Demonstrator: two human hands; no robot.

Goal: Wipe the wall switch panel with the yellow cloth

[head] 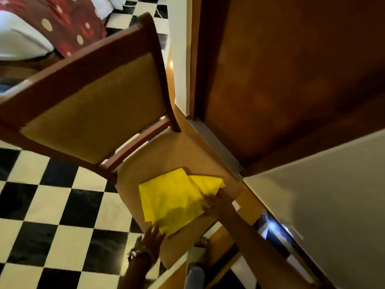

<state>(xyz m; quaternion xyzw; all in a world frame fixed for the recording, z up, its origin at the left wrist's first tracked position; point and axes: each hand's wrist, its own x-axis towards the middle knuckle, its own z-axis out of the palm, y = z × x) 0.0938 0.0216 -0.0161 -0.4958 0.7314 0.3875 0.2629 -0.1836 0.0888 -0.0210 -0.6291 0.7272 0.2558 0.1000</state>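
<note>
The yellow cloth lies folded flat on the tan seat of a wooden chair. My right hand rests on the cloth's right edge, fingers touching the fabric. My left hand, with a watch on the wrist, touches the cloth's near left corner at the seat's front edge. Whether either hand grips the cloth is unclear because of blur. No wall switch panel is in view.
The chair's padded backrest leans toward the upper left. A brown wooden door and a pale wall stand at the right. Black and white checkered floor spreads to the left. A red spotted bedcover lies at top left.
</note>
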